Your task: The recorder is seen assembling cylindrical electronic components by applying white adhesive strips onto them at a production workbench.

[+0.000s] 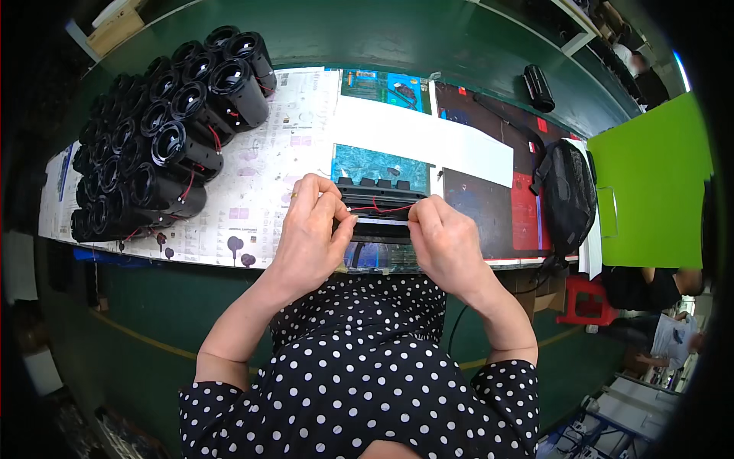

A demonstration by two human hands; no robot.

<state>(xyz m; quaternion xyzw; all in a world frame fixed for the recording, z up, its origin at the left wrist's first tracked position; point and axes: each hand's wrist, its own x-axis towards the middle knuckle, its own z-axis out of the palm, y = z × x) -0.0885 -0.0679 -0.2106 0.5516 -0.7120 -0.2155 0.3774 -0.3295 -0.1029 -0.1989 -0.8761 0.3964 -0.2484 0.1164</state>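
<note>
In front of me on the table lies a black housing with a row of raised blocks along its far edge. A thin red wire runs across it between my hands. My left hand is closed in a pinch at the wire's left end, where a small white tip shows. My right hand is closed too, its fingertips at the wire's right end. A narrow pale strip spans the gap just below the wire; whether it is loose or part of the housing, I cannot tell.
Several upright black cylinders with red wires crowd the table's left. White paper lies beyond the housing. A black bag and a green panel are at the right. One black cylinder lies at the far right. People are farther off.
</note>
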